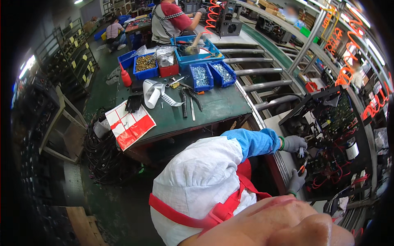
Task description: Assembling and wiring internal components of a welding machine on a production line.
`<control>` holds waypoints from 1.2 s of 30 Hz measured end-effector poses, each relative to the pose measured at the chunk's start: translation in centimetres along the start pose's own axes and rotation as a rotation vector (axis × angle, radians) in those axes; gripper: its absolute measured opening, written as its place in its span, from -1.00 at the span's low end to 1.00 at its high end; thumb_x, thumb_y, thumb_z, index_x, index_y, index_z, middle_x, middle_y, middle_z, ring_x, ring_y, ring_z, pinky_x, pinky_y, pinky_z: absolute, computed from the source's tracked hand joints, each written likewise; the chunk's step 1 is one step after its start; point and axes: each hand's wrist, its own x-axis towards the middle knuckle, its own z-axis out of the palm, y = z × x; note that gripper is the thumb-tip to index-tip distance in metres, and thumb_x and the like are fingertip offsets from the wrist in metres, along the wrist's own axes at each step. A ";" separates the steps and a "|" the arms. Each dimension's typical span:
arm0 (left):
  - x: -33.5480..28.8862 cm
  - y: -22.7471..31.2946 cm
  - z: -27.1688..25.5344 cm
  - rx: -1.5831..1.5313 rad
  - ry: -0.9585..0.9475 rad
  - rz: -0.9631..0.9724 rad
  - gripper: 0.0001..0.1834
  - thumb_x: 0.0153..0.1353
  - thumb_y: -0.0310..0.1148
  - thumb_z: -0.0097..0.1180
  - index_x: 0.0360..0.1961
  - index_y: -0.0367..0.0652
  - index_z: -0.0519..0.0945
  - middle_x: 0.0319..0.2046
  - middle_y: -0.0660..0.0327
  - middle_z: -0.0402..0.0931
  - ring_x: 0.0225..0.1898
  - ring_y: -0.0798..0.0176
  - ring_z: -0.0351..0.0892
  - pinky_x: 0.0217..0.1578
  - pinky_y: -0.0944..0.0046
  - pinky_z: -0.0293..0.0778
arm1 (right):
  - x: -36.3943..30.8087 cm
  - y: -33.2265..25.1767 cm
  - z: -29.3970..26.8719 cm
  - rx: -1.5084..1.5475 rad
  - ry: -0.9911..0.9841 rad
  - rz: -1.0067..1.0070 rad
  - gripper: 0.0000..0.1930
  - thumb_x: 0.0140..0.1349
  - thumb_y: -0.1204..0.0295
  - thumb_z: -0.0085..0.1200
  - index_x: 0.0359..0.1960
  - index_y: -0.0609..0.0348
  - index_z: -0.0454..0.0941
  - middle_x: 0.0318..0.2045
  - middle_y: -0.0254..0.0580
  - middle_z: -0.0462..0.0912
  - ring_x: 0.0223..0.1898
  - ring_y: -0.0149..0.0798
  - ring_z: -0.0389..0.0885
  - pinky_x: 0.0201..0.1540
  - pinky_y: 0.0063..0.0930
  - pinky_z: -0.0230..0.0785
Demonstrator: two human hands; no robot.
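At the right, both my gloved hands are over an open black machine chassis (pixel 334 127) with circuit boards and red wires. My left hand (pixel 294 144), in a grey glove below a blue sleeve, is closed on a small whitish bundle (pixel 302 152); whether it is wires or connectors is too small to tell. Just below it, my right hand (pixel 296 181), also grey-gloved, grips orange-handled pliers (pixel 302 167) whose tips point up toward the bundle. The tips blur into the dark wiring behind. A white cylindrical part (pixel 352 150) sits inside the chassis.
A green workbench (pixel 221 107) holds blue bins of screws (pixel 201 77), a red bottle (pixel 125 78), loose pliers (pixel 193 98) and a label roll (pixel 154 93). Metal conveyor rollers (pixel 262 85) run beside it. Orange coiled hoses (pixel 349 53) hang at the right. Co-workers (pixel 170 20) are farther back.
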 end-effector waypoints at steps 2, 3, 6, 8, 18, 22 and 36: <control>0.0 0.0 -0.1 -0.016 0.019 0.031 -0.59 -0.05 -0.49 0.11 -0.09 -0.02 0.57 -0.24 0.04 0.51 -0.19 -0.15 0.55 -0.21 -0.02 0.49 | 0.1 0.3 0.6 -0.053 0.035 0.013 -0.17 -0.01 0.01 0.25 0.36 -0.17 0.27 -0.07 0.31 0.50 -0.03 0.30 0.51 0.05 -0.01 0.35; -0.1 0.0 -0.1 -0.041 0.026 0.025 -0.60 -0.05 -0.49 0.11 -0.10 -0.02 0.57 -0.25 0.04 0.51 -0.21 -0.16 0.55 -0.23 -0.01 0.50 | 0.1 0.5 1.0 -0.112 0.076 -0.002 -0.17 -0.01 -0.01 0.23 0.36 -0.21 0.27 -0.11 0.32 0.50 -0.06 0.32 0.51 0.03 0.02 0.36; -0.3 -0.8 -0.2 -0.009 0.052 0.046 -0.65 0.01 -0.46 0.13 -0.10 0.00 0.58 -0.28 0.05 0.52 -0.23 -0.14 0.55 -0.24 -0.01 0.50 | -0.1 0.4 1.6 -0.128 0.080 -0.020 -0.18 -0.01 0.00 0.22 0.36 -0.24 0.25 -0.15 0.24 0.50 -0.09 0.26 0.51 0.00 0.02 0.37; -0.3 -0.2 -0.7 -0.074 0.058 0.068 -0.70 0.09 -0.46 0.11 -0.10 -0.01 0.57 -0.27 0.05 0.52 -0.23 -0.14 0.55 -0.24 0.00 0.50 | 0.1 2.0 2.3 -0.131 0.067 0.002 -0.18 -0.02 0.01 0.23 0.36 -0.23 0.25 -0.14 0.22 0.49 -0.08 0.25 0.51 -0.01 0.02 0.37; -1.2 -0.3 -0.5 -0.245 0.086 -0.016 -0.72 0.20 -0.53 0.10 -0.05 -0.11 0.57 -0.30 0.11 0.52 -0.26 -0.04 0.55 -0.26 0.08 0.49 | -1.2 0.6 1.2 -0.134 -0.008 -0.056 -0.21 0.04 0.13 0.25 0.36 -0.15 0.26 -0.04 0.13 0.45 -0.02 0.18 0.47 0.03 0.00 0.35; -0.9 -0.3 -0.5 -0.175 0.074 0.017 -0.72 0.20 -0.53 0.11 -0.04 -0.12 0.57 -0.29 0.12 0.52 -0.24 -0.04 0.54 -0.25 0.08 0.48 | -1.1 0.5 1.3 -0.152 -0.006 -0.066 -0.21 0.05 0.15 0.25 0.37 -0.11 0.25 -0.04 0.14 0.44 0.01 0.18 0.44 0.06 0.00 0.32; -1.3 0.0 -0.4 -0.198 0.121 0.018 -0.70 0.19 -0.45 0.15 -0.03 0.03 0.61 -0.25 0.12 0.53 -0.21 -0.06 0.55 -0.27 0.05 0.48 | -2.1 1.8 1.2 -0.078 0.069 -0.078 -0.26 0.11 0.14 0.24 0.36 -0.11 0.27 -0.05 0.14 0.45 0.02 0.17 0.41 0.08 -0.01 0.29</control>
